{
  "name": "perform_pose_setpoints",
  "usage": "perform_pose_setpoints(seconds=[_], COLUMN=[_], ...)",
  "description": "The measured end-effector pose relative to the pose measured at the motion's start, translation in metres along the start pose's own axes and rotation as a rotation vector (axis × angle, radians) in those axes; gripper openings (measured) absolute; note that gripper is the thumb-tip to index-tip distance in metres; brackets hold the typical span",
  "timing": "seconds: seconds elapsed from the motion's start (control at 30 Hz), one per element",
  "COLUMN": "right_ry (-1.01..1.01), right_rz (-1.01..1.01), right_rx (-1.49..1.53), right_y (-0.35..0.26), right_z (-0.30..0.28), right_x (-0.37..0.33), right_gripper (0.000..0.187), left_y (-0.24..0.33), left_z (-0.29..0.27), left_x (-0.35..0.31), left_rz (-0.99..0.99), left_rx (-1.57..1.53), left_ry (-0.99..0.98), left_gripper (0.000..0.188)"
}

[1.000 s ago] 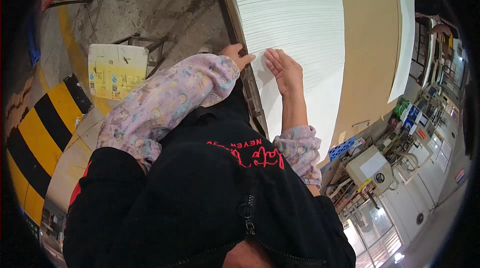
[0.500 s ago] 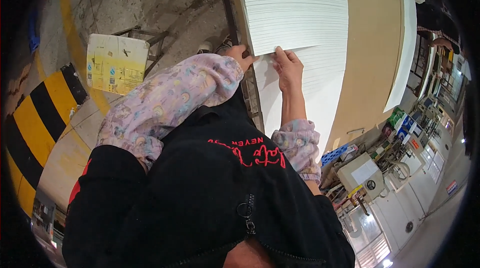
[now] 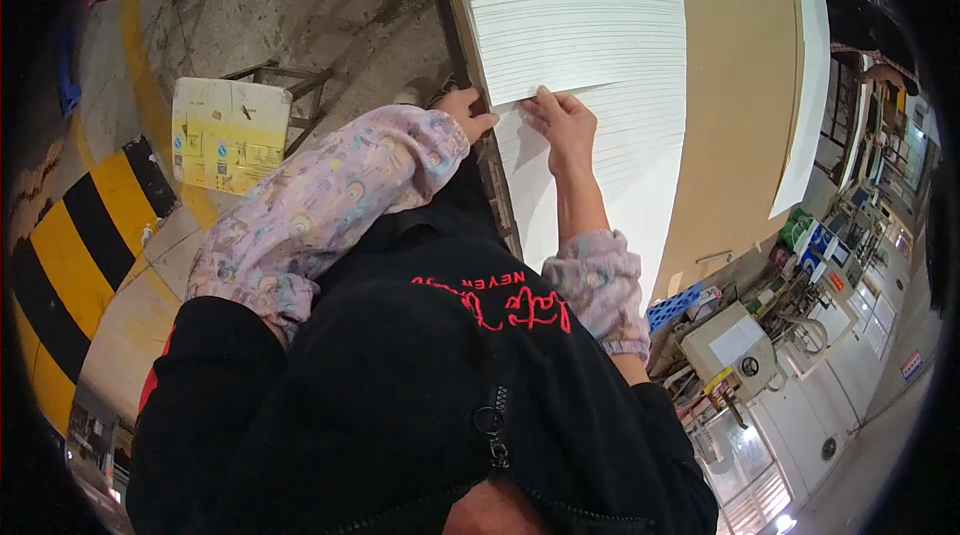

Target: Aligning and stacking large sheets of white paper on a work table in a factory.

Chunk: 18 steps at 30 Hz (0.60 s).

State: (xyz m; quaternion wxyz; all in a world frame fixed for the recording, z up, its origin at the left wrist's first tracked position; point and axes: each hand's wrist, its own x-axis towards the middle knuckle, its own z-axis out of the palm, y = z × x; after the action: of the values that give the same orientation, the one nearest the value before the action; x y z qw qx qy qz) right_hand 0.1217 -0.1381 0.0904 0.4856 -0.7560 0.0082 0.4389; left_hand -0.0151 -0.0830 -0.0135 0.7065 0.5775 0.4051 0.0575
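White paper sheets (image 3: 590,20) lie fanned out on the table, their overlapping edges making a run of close parallel lines. The near edge of one sheet is slightly lifted, with shadow under it. At that edge my right hand (image 3: 565,125) has thumb and forefinger pinched on the sheet, its other fingers curled below. My left hand (image 3: 465,113) rests at the table's left edge beside the sheets' corner. Its thumb stands apart from the fingers, and nothing shows between them. Patterned sleeve covers are on both my forearms.
Brown board (image 3: 735,85) covers the table right of the sheets, with another white sheet (image 3: 808,85) along its far side. A yellow-and-white box (image 3: 230,135) sits on a stool at left, near a striped barrier (image 3: 95,225). Machines (image 3: 735,350) stand at right; another person (image 3: 870,35) is at upper right.
Both hands have shifted slightly left in the picture, along with the table and sheets. My left thumb has come away from the sheet's corner. My right hand keeps its pinch at the edge.
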Motion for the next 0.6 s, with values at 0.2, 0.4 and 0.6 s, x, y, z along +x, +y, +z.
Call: perform_pose_setpoints(seconds=[0.2, 0.4, 0.6], right_ry=[-0.055, -0.060, -0.065], right_rz=[0.015, 0.068, 0.062], right_rx=[0.296, 0.520, 0.434], right_y=[0.003, 0.004, 0.013], right_z=[0.002, 0.010, 0.005], right_x=[-0.028, -0.034, -0.038], right_gripper=[0.049, 0.050, 0.044], left_y=[-0.018, -0.006, 0.016], left_z=[0.006, 0.006, 0.001], left_x=[0.005, -0.001, -0.011], left_rz=[0.067, 0.098, -0.048], left_rx=[-0.074, -0.190, -0.195], left_ry=[0.109, 0.115, 0.136], left_gripper=[0.031, 0.028, 0.035])
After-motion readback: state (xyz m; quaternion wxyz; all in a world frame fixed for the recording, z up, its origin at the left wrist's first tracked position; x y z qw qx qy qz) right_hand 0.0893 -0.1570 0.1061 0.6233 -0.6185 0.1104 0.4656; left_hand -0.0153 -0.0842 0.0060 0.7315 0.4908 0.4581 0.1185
